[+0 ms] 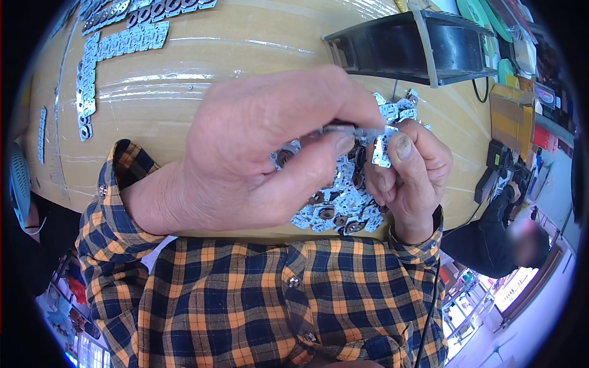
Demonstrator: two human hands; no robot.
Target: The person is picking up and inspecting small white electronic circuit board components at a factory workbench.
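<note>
Clock directions are taken from the middle of the view. At nine o'clock, a blue perforated thing (20,184) stands beyond the table (141,104). Just above it, toward half past nine, a short strip (42,135) of boards lies alone near the table's left edge. At ten, more joined boards form a bent row (89,76), with further rows (150,12) above it toward eleven, some carrying dark rings.

The left hand (257,147) spreads from nine o'clock across the centre, thumb and fingers pinching a thin grey piece (334,130) seen nearly edge-on. It blocks the view of part of the loose pile (328,211) of boards, which sits at about five o'clock beneath both hands. The plaid shirt (245,288) fills six o'clock.

At one o'clock a black case (392,46) with pale edges stands on the table, close beyond the pile. The right hand (417,162), at three, pinches a small board (381,150) between thumb and finger, right at the far end of the grey piece; whether the two touch is unclear.

Farther right, a carton (512,119) stands toward half past two, with a black cable (483,95) hanging nearer. A co-worker (488,236) in dark clothing is at half past three.
</note>
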